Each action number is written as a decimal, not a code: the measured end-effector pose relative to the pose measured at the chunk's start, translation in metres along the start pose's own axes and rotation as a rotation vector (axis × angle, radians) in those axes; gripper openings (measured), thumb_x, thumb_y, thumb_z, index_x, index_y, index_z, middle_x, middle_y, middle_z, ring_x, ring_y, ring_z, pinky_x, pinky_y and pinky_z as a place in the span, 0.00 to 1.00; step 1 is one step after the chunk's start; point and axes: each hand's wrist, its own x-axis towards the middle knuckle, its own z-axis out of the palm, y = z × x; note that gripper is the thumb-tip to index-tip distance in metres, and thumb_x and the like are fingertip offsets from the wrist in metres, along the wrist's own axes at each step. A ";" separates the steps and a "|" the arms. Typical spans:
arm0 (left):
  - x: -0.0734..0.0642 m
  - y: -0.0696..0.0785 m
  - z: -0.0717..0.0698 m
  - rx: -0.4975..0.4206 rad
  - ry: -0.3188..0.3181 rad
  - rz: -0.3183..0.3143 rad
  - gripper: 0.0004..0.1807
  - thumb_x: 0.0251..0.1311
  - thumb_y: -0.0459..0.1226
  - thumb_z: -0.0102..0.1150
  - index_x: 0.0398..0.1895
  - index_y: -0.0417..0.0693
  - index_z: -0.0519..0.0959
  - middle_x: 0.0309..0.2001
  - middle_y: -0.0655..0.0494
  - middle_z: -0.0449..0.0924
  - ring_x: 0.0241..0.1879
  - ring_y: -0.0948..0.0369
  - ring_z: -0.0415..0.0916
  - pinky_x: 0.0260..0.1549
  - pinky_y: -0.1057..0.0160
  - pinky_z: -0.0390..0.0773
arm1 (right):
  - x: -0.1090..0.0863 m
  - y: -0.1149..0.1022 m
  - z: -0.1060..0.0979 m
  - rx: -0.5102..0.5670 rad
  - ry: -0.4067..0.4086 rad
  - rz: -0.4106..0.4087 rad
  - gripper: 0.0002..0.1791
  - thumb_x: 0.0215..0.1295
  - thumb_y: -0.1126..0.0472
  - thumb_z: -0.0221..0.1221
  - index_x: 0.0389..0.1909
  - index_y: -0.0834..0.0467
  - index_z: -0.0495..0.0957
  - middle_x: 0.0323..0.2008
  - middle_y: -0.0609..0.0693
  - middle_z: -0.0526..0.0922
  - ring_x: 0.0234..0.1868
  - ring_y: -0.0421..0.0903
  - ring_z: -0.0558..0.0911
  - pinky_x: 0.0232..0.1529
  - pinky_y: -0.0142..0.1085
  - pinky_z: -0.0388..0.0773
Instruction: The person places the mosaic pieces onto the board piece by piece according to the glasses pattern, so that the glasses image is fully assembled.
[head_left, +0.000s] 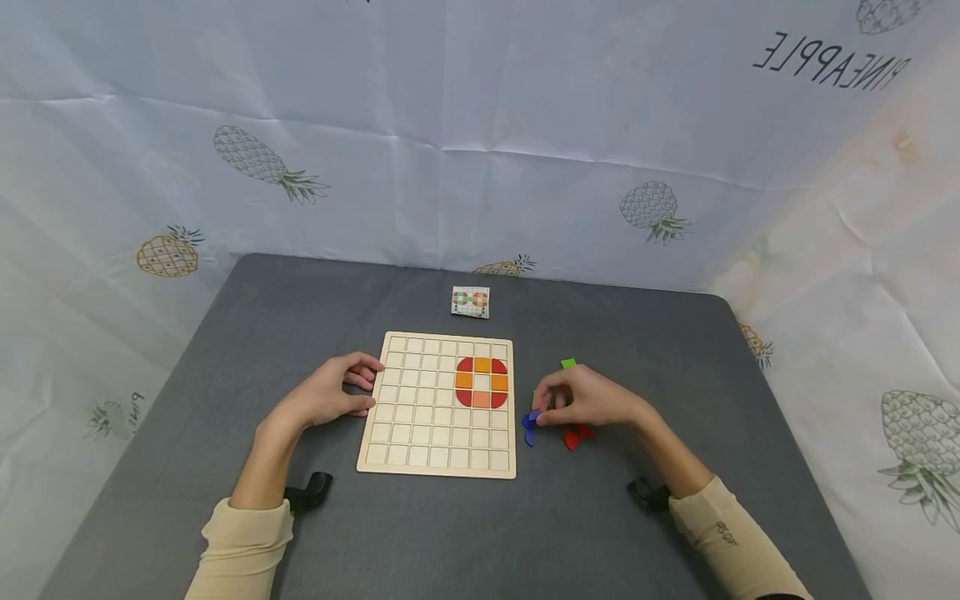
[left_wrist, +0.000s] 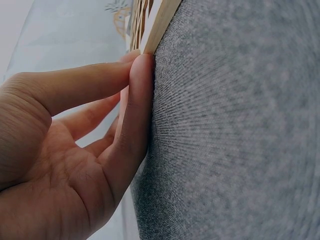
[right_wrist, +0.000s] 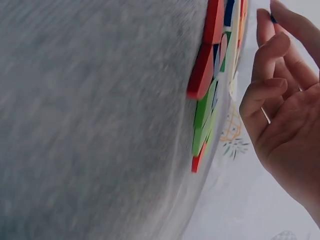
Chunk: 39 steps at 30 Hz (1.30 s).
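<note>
A pale wooden grid board [head_left: 420, 417] lies on the grey table. Toward its upper right, red curved pieces [head_left: 498, 400] and orange square pieces [head_left: 465, 381] form a rounded ring. My left hand [head_left: 330, 390] touches the board's left edge with thumb and fingertips; in the left wrist view, these tips meet the edge. To the right of the board, my right hand [head_left: 588, 396] pinches a small blue piece [right_wrist: 273, 19] between thumb and finger. Below those fingertips lies another blue piece [head_left: 529, 438]. The hand partly covers loose red pieces [head_left: 573, 439] and a green piece [head_left: 568, 363].
A small printed card [head_left: 470, 302] with a coloured pattern lies behind the board. Several red and green pieces [right_wrist: 201, 110] are bunched on the table in the right wrist view. A pineapple-printed cloth [head_left: 420, 167] hangs beyond the table's back edge.
</note>
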 end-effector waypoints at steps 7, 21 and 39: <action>0.000 -0.001 0.000 0.003 0.000 0.003 0.27 0.66 0.22 0.69 0.67 0.32 0.74 0.52 0.38 0.76 0.52 0.48 0.76 0.38 0.61 0.92 | 0.014 -0.007 0.010 0.108 -0.029 -0.054 0.06 0.71 0.57 0.73 0.44 0.52 0.88 0.34 0.47 0.89 0.26 0.45 0.82 0.29 0.29 0.81; 0.001 0.000 0.000 0.006 0.003 -0.004 0.27 0.66 0.22 0.69 0.67 0.33 0.74 0.52 0.38 0.76 0.51 0.49 0.76 0.37 0.61 0.92 | 0.039 -0.020 0.027 0.018 -0.031 -0.141 0.03 0.69 0.63 0.73 0.42 0.55 0.90 0.38 0.46 0.92 0.35 0.33 0.88 0.44 0.30 0.90; 0.001 0.001 -0.001 -0.008 0.000 -0.010 0.27 0.65 0.22 0.69 0.67 0.33 0.74 0.51 0.38 0.75 0.51 0.49 0.76 0.38 0.61 0.92 | 0.050 -0.030 0.029 -0.158 -0.030 -0.169 0.06 0.71 0.63 0.72 0.45 0.54 0.91 0.42 0.46 0.88 0.39 0.36 0.82 0.43 0.30 0.87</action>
